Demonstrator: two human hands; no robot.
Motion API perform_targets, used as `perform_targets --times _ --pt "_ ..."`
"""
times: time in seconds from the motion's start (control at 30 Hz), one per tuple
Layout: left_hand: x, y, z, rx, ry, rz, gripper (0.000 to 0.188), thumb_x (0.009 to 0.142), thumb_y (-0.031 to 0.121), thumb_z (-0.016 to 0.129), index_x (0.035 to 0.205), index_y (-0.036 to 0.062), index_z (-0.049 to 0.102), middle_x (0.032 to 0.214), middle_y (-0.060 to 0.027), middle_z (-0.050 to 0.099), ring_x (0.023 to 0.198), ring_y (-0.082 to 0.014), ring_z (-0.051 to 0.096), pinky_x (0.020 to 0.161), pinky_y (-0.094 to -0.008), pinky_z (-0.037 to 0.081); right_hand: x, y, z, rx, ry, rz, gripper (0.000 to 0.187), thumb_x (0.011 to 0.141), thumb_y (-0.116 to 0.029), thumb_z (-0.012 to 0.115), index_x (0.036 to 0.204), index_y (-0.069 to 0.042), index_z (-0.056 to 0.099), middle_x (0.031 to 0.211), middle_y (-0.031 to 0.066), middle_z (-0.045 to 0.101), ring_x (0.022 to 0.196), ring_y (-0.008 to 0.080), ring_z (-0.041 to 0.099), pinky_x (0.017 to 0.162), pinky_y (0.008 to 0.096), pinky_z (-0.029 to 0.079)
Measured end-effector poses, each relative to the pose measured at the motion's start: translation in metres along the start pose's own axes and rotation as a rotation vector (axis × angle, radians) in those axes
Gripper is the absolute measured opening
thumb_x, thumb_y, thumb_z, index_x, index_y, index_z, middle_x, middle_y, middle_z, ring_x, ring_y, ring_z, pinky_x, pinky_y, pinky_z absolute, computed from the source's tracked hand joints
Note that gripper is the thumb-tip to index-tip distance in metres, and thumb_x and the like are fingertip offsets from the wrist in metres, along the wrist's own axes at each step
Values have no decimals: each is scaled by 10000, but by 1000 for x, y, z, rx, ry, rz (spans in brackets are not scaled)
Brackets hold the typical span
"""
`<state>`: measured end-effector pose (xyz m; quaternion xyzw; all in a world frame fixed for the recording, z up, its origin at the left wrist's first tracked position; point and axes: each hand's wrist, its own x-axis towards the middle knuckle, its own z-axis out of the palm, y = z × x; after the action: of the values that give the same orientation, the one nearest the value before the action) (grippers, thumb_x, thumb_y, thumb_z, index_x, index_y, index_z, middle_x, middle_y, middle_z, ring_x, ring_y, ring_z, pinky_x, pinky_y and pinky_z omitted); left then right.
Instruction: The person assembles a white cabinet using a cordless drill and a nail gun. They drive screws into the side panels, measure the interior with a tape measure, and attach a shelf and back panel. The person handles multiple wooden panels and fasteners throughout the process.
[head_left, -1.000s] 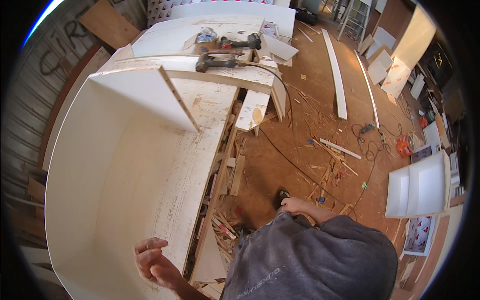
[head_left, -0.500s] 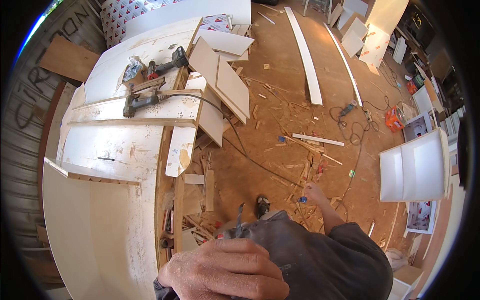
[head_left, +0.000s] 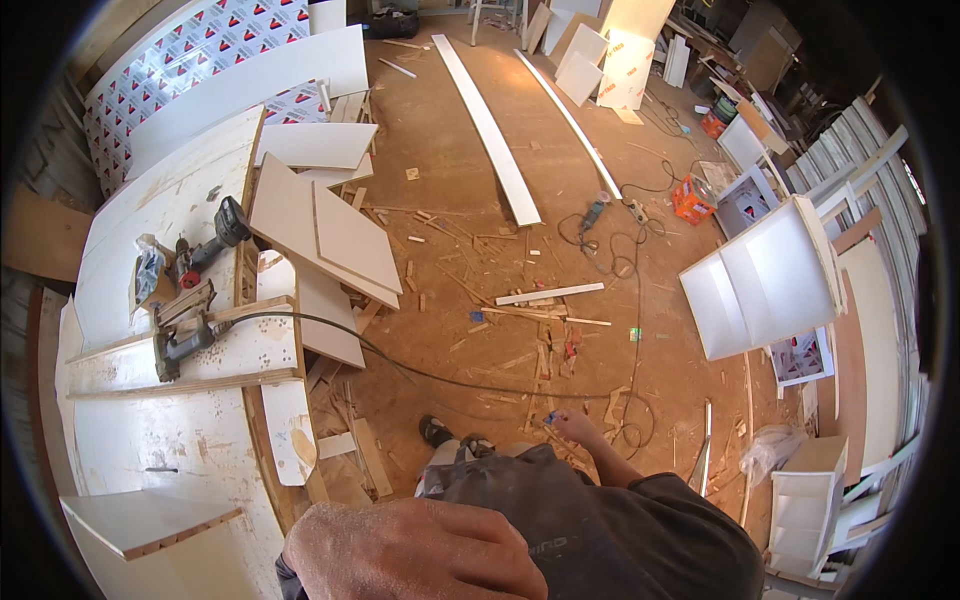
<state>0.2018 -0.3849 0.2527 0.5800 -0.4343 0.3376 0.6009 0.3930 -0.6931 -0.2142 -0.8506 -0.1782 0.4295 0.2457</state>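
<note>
View swung right over scuffed bench (head_left: 150, 430), littered floor (head_left: 435, 335); left hand (head_left: 410, 550) and right hand (head_left: 578, 428): can't tell grip

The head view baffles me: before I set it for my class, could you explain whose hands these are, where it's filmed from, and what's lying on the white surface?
There's no machine, only one worker's bare hands. A fisheye camera worn on the head looks down, so straight edges bend near the rim.

The left hand is close to the lens, cut off by the lower edge; I can't tell whether it holds anything. The right hand shows smaller, with nothing clearly in it.

On the white surface, at left, lie a drill, a tool with a hose, and a box holding clear plastic.
</note>
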Motion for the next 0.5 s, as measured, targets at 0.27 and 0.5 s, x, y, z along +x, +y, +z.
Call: perform_targets --times 0.27,0.5 --pt "-54 -77 -33 -147 -193 -777 223 869 209 673 971 10 670 947 -113 659 847 -230 645 728 -331 500 -18 -15 -24 263 160 29 364 832 -273 581 1076 -4 597 782 143 649 696 255 636 651 384 497" --pt "-160 -93 42 -490 -188 -1963 271 907 115 622 1152 9 576 997 -38 611 910 -107 588 786 -269 493 -89 107 -44 345 190 211 356 872 -275 578 1089 7 600 804 130 653 696 191 642 612 336 507"
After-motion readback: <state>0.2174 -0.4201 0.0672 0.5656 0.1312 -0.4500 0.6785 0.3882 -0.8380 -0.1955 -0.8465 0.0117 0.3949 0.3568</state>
